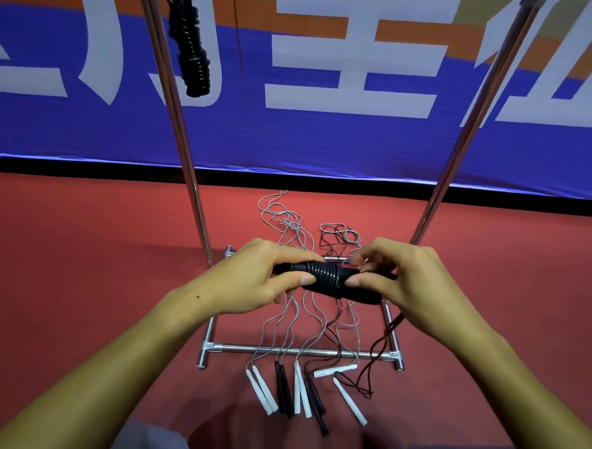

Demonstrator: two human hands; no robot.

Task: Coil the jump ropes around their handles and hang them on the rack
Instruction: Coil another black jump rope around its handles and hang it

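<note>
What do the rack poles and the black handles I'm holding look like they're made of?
Rack poles: probably metal with a polished chrome-like finish, judging by the bright streaks along them. Black handles, held by the left hand and right hand: likely plastic or rubber, smooth with a soft sheen.

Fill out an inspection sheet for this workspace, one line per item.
Surface: red floor, ropes lying loose on it.
Job's things: black handles held in both hands, partly coiled; coiled rope already hanging on the rack; white and black handles still on the floor.
Clutter: nothing seen.
Grippers: left hand grips the handles; right hand fingers pinch at the coil.
Cables: tangled thin ropes across the rack base.
Surroundings: blue banner behind.
</note>
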